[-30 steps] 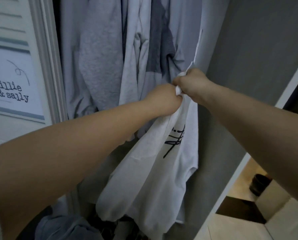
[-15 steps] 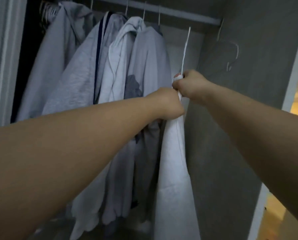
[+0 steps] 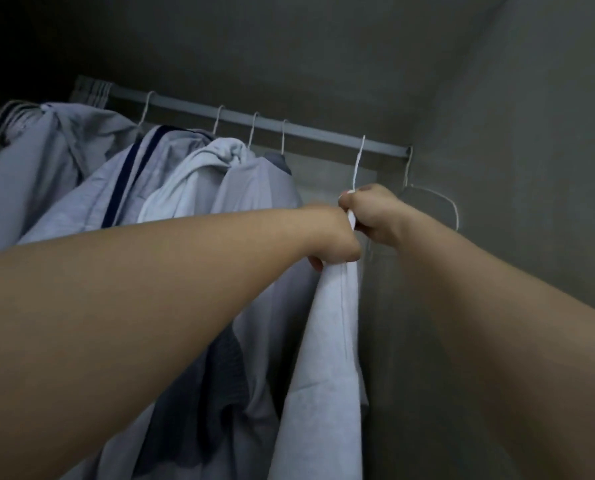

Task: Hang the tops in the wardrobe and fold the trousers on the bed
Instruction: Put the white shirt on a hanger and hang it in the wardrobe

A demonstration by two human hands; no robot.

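Both hands, left hand (image 3: 334, 237) and right hand (image 3: 370, 216), clench the soft white top (image 3: 327, 358) on its thin wire hanger (image 3: 358, 161).

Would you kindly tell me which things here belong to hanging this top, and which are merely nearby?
In use:
white top, gripped by both hands
left hand
right hand
its hanger, hook at the rail
rail

Merely nearby:
hung clothes to the left
empty hanger by the wall

Six hanger hooks (image 3: 358, 161) on one rail (image 3: 261, 124), five hanging tops (image 3: 327, 341), two hands (image 3: 334, 233).
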